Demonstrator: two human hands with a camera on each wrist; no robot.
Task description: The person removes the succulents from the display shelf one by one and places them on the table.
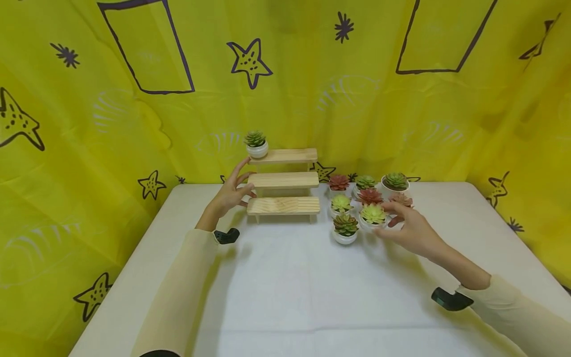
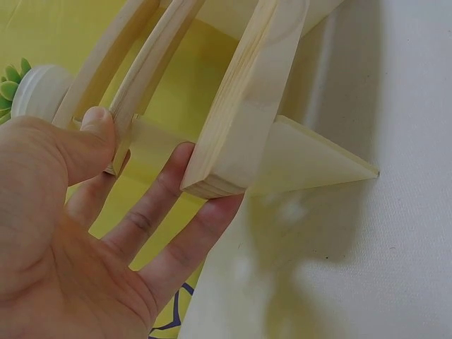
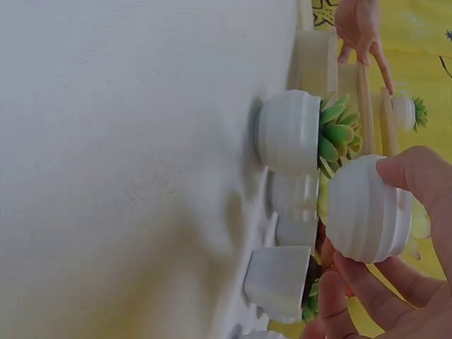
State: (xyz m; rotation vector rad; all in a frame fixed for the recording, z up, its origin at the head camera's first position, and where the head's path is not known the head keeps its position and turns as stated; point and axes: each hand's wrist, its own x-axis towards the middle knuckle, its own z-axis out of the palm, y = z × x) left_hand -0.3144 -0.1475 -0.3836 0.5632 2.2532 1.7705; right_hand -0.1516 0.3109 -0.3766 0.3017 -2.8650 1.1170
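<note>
A three-tier wooden stand (image 1: 285,180) stands at the back of the white table. My left hand (image 1: 229,193) touches its left end with fingers spread across the shelf ends; in the left wrist view the thumb lies against the middle shelf (image 2: 150,63). On the top shelf's left end sits a green succulent in a white pot (image 1: 257,148). My right hand (image 1: 415,230) pinches the ribbed white pot (image 3: 367,208) of a light green succulent (image 1: 373,214) between thumb and fingers. That pot is raised off the table, beside the other potted succulents.
Several potted succulents cluster right of the stand: a dark green, red-tipped one (image 1: 345,225) in front, a yellow-green one (image 1: 341,203), red ones (image 1: 339,182) and a larger green one (image 1: 396,181) behind. A yellow patterned curtain (image 1: 285,99) hangs behind the table (image 1: 276,287).
</note>
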